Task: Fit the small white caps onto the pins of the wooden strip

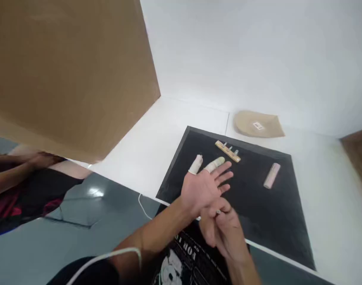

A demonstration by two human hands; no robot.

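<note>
For secure handling, I should apply a light, steady pinch with the right hand [225,227] and position the left hand [202,189], palm up with its fingers spread, clear of that pinch. The right grip appears to be pinching a small piece [218,211] beside the left wrist, near the desk's [136,158] front edge. Only a pale greyish end shows; I cannot tell its full shape.

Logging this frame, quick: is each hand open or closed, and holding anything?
Left hand: open, palm up, nothing in it.
Right hand: curled closed; a small pale spot shows there, too small to identify.
</note>
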